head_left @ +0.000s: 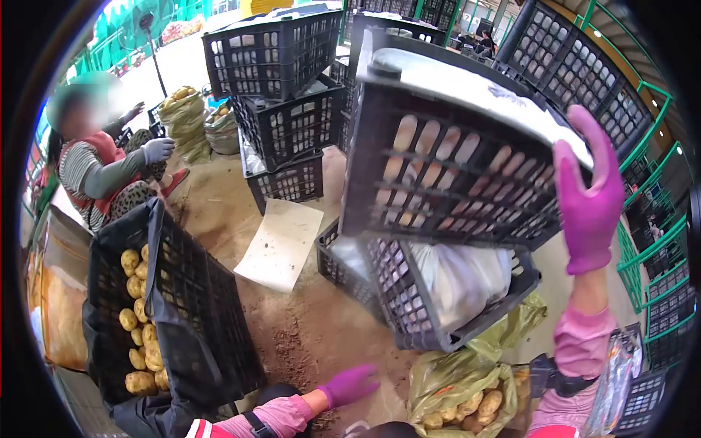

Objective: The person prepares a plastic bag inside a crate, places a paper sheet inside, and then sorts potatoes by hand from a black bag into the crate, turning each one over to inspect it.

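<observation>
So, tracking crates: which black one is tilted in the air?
The big crate under the right hand, canted over the sack-filled crate; the rest stand on the ground or stacked.

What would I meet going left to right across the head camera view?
In order: seated co-worker → black crate of potatoes → white sheet on the ground → left hand → tilted black crate → right hand.

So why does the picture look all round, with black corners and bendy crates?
Head view: the fisheye lens curves the lifted crate and green railings; the black ring is the lens edge; daylight glares at top left; the right hand looks sharp.
</observation>
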{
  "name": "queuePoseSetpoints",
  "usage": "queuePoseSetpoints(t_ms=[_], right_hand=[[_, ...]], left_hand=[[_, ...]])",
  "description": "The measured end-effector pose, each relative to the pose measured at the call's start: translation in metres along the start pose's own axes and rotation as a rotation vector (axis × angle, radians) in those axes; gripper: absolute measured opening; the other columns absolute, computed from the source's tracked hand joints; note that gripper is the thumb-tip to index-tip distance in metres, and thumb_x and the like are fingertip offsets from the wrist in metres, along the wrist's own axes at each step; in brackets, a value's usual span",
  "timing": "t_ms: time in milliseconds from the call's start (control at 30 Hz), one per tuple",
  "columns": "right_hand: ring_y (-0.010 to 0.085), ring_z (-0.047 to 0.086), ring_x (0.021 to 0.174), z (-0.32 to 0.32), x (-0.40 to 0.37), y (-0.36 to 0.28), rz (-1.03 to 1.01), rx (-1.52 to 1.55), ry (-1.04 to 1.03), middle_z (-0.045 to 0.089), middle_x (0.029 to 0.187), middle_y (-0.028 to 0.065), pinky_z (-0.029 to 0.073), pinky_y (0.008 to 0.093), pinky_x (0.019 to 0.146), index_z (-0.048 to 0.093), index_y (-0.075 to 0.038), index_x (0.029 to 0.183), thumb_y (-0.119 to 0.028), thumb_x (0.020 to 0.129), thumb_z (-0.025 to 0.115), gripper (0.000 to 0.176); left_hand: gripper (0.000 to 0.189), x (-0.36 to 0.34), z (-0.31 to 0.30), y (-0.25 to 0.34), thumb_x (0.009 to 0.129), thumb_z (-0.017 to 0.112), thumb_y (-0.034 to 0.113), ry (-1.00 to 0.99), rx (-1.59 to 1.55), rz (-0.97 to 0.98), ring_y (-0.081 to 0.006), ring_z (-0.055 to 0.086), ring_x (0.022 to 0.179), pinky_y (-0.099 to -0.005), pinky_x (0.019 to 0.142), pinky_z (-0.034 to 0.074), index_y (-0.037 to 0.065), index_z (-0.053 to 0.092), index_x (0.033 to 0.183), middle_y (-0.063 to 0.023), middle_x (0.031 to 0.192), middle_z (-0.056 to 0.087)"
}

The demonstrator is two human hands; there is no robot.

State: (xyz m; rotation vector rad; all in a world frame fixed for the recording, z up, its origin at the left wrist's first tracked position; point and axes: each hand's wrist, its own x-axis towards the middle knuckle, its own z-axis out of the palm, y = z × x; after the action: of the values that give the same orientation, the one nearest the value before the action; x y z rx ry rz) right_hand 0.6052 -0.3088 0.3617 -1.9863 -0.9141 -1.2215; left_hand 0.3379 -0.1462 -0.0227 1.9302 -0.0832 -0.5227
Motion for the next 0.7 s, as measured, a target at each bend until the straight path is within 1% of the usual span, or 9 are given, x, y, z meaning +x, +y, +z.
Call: queuePoseSetpoints(t_ms=[133,200,300,333,367,500,567,633,700], right_hand=[[0.035,0.052,0.129,-0.022,0.093,0.164,0.162,-0.577,-0.237,0.056,0.137,0.0217,0.038,0.0418,0.11,0.052,-0.003,0.138,-0.037,0.091,0.066,0.06],[0.0371,0.046,0.135,-0.019,0.102,0.239,0.349,-0.979,-0.478,0.048,0.144,0.025,0.036,0.043,0.112,0.043,-0.001,0.144,-0.051,0.09,0.063,0.076],[0.0422,0.051,0.128,-0.011,0.057,0.328,0.851,-0.875,-0.98,0.045,0.146,0.0246,0.043,0.049,0.105,0.033,-0.008,0.15,-0.055,0.091,0.057,0.078],[0.0421,0.056,0.122,-0.001,0.064,0.29,0.9,-0.965,-0.921,0.052,0.14,0.0248,0.046,0.05,0.101,0.031,-0.011,0.15,-0.051,0.093,0.056,0.074],[0.0419,0.058,0.119,-0.007,0.056,0.299,0.884,-0.833,-0.863,0.059,0.131,0.0252,0.047,0.0501,0.099,0.033,-0.01,0.148,-0.049,0.094,0.055,0.071],[0.0452,0.061,0.11,-0.014,0.053,0.305,1.008,-0.597,-0.865,0.064,0.12,0.026,0.048,0.0501,0.092,0.039,-0.009,0.142,-0.036,0.099,0.051,0.052],[0.0456,0.061,0.109,-0.017,0.051,0.3,1.064,-0.493,-0.846,0.063,0.121,0.0245,0.048,0.0521,0.091,0.04,-0.014,0.142,-0.037,0.099,0.048,0.048],[0.0451,0.062,0.107,-0.018,0.049,0.303,1.109,-0.47,-0.868,0.064,0.117,0.0233,0.049,0.0516,0.089,0.041,-0.013,0.14,-0.036,0.099,0.048,0.047],[0.0447,0.062,0.106,-0.019,0.051,0.306,1.161,-0.411,-0.859,0.065,0.116,0.023,0.049,0.0511,0.089,0.043,-0.012,0.139,-0.036,0.099,0.049,0.046]], left_hand=[[0.05,0.011,-0.006,-0.022,0.095,0.059,0.034,0.041,-0.16,-0.319,-0.0305,0.06,0.12,-0.0391,0.101,0.047,0.002,0.055,0.133,-0.0202,0.13,0.062],[0.048,-0.007,-0.011,-0.013,0.095,0.059,0.032,0.254,-0.244,-0.334,-0.0298,0.061,0.119,-0.0377,0.101,0.047,0.001,0.055,0.132,-0.0195,0.128,0.063],[0.042,-0.027,-0.056,0.006,0.096,0.061,0.023,0.536,-0.355,-0.329,-0.0274,0.062,0.116,-0.0354,0.101,0.046,0.0,0.055,0.13,-0.0172,0.123,0.065],[0.037,-0.031,-0.09,0.051,0.096,0.062,0.015,0.759,-0.547,-0.273,-0.0245,0.062,0.114,-0.0341,0.1,0.047,-0.001,0.056,0.129,-0.0148,0.119,0.066],[0.035,-0.032,-0.135,0.086,0.096,0.062,0.011,0.814,-0.513,-0.218,-0.0213,0.062,0.113,-0.0335,0.099,0.047,-0.002,0.056,0.128,-0.0132,0.118,0.065],[0.038,0.017,-0.304,0.222,0.099,0.059,0.015,0.933,-0.505,0.014,-0.0163,0.062,0.105,-0.0289,0.091,0.05,-0.001,0.054,0.133,-0.0101,0.117,0.064],[0.045,0.055,-0.365,0.289,0.1,0.06,0.02,0.828,-0.723,0.083,-0.0129,0.061,0.099,-0.0262,0.086,0.051,0.0,0.048,0.138,-0.009,0.117,0.063],[0.052,0.102,-0.406,0.336,0.098,0.063,0.029,0.82,-0.456,0.059,-0.0209,0.064,0.1,-0.0319,0.086,0.054,-0.002,0.048,0.137,-0.0129,0.122,0.061],[0.053,0.144,-0.434,0.371,0.09,0.07,0.031,0.822,-0.083,-0.096,-0.0192,0.066,0.095,-0.0315,0.083,0.053,-0.002,0.055,0.129,-0.0128,0.109,0.067]])
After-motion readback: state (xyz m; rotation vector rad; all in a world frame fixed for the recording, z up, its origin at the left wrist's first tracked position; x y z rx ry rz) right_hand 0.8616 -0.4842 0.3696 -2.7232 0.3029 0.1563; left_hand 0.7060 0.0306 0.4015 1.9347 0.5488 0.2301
